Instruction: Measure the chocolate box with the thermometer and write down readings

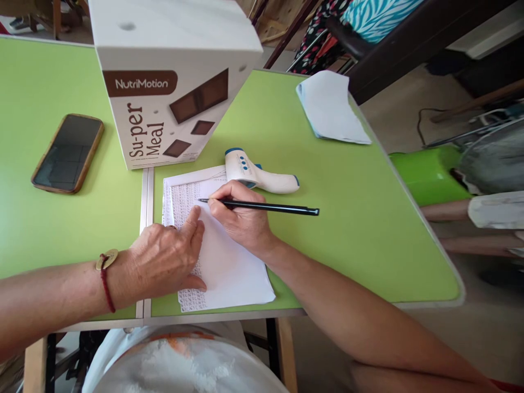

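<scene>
My right hand grips a black pen, its tip on the white paper near the end of the written columns. Small handwritten characters fill the sheet's left part; the right part is blank. More sheets lie beneath it. Flat on the paper's left side, my left hand has its index finger stretched toward the pen tip and its thumb apart, covering some of the writing. Just beyond my right hand lies a white and blue infrared thermometer, partly over the paper's top edge.
A large white NutriMotion box stands behind the paper. Left of it lies a phone on the green table, which has a metal seam. Folded paper rests at the far right edge. Another person's legs show beyond.
</scene>
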The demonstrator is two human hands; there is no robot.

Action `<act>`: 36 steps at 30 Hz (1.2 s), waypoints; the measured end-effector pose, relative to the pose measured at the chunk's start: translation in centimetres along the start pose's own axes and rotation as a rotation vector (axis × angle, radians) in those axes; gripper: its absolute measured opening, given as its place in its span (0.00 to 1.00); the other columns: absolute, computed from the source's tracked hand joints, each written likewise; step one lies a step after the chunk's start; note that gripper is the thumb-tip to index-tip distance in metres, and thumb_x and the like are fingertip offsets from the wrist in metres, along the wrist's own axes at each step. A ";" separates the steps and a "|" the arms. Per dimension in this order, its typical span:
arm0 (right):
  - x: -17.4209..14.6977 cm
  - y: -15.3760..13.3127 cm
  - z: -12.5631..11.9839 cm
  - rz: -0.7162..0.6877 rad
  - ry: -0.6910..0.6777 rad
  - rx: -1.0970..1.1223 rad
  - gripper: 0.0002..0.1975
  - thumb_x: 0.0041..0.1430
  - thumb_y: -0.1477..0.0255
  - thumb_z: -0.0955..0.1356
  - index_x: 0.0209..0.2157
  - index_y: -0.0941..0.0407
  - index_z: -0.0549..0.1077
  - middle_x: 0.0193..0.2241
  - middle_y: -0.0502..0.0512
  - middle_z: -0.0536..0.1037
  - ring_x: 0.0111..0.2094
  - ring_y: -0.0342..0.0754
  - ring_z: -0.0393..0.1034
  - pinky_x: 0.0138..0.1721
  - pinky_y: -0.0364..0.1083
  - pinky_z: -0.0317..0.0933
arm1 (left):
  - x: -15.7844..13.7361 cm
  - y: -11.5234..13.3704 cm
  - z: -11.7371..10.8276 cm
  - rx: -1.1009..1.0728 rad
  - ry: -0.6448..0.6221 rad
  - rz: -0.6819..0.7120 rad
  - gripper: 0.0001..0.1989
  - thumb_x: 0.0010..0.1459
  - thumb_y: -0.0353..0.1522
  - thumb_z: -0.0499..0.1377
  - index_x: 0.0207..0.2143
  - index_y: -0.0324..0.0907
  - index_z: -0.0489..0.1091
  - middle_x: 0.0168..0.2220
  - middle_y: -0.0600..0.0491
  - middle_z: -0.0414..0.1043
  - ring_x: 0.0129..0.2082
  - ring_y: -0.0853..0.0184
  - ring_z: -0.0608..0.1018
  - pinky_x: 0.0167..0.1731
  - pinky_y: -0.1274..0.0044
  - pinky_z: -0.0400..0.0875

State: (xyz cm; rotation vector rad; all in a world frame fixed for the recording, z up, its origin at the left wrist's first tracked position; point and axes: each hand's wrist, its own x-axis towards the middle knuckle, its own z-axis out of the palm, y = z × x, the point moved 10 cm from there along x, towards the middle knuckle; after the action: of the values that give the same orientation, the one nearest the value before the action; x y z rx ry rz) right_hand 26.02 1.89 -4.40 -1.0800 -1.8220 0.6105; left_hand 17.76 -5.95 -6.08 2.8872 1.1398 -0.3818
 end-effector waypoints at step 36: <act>0.1 0.3 -0.8 0.014 0.064 0.001 0.07 0.51 0.76 0.65 0.21 0.54 0.65 0.17 0.44 0.69 0.19 0.39 0.60 0.23 0.41 0.58 | 0.0 0.1 -0.3 0.029 0.072 0.019 0.47 0.52 0.58 0.57 0.57 0.26 0.64 0.63 0.24 0.51 0.21 0.61 0.77 0.16 0.70 0.69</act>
State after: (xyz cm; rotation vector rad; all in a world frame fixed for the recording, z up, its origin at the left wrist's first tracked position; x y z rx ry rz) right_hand 26.84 2.13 -4.15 -1.1007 -1.7608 0.5788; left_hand 17.91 -6.02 -5.78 2.9571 1.1247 -0.2987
